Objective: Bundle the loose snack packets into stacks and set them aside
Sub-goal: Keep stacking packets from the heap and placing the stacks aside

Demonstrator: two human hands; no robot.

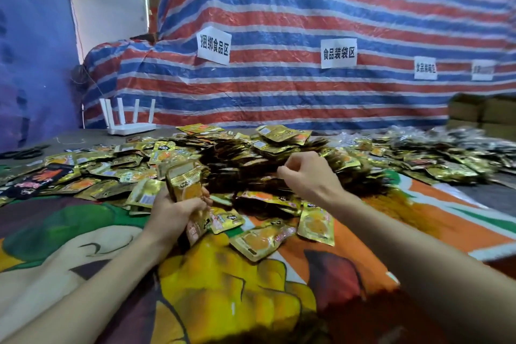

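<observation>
A big heap of gold snack packets covers the middle of the table. My left hand grips an upright stack of gold packets at the heap's near edge. My right hand is over the heap with its fingers curled, pinching at the edge of a packet in the pile; what it holds is blurred. Loose packets lie flat on the cloth just in front of the heap, between my two hands.
A colourful printed cloth covers the near table. A white router stands at the back left. Black packets lie at the left, silver packets at the far right. A striped tarp with paper labels rises behind; cardboard boxes sit right.
</observation>
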